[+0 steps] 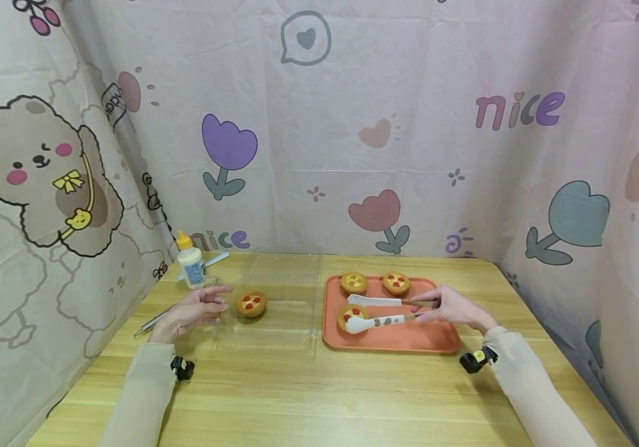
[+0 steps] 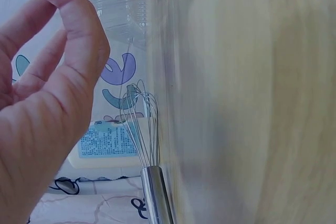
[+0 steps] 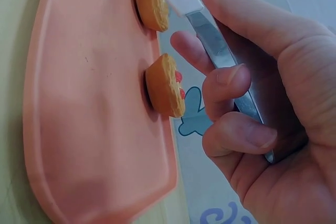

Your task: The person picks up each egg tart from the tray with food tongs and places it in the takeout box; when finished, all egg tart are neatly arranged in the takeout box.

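My right hand (image 1: 444,305) grips a pair of tongs (image 1: 377,322) with white tips and metal handles. Their two arms are spread apart above an orange tray (image 1: 436,332), with the lower tip overlapping a small tart (image 1: 351,312) in the head view. Two more tarts, one plain yellow (image 1: 354,283) and one with red pieces (image 1: 396,283), sit along the tray's far side. My left hand (image 1: 193,312), fingers loosely bent, is beside the left side of a clear plastic box (image 1: 291,316); whether it touches the box is unclear. Inside the box lies a red-topped tart (image 1: 251,304).
Behind my left hand stands a glue-like bottle (image 1: 191,264) with a yellow cap, a pale blue stick (image 1: 218,259) near it. A metal whisk (image 2: 152,177) lies by the left hand. A patterned curtain (image 1: 319,143) closes off the table's back and sides.
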Tool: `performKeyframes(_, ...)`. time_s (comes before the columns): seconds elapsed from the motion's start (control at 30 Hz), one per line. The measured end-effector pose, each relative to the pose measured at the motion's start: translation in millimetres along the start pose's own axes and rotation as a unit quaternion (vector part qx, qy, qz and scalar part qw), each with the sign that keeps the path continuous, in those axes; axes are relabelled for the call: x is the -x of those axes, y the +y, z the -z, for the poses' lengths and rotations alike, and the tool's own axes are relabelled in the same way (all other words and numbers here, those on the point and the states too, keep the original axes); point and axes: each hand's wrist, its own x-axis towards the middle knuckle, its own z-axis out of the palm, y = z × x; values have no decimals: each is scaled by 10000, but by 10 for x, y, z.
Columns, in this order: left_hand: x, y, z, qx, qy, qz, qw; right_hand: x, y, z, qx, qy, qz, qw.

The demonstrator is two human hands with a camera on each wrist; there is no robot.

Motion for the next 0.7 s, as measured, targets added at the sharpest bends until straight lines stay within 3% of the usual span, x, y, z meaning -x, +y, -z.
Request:
performKeyframes(0.2, -9, 10, -10, -59, -8, -2, 10000, 14, -5, -12, 180, -3, 166, 9997)
performKeyframes(0.57, -16, 12, -13, -119, 88, 41, 9999, 24, 2, -23, 224, -8, 42, 9997)
performKeyframes(0.7, -10, 9, -5, -85, -30, -40, 10000, 12, 3, -34, 109, -6, -78, 9999)
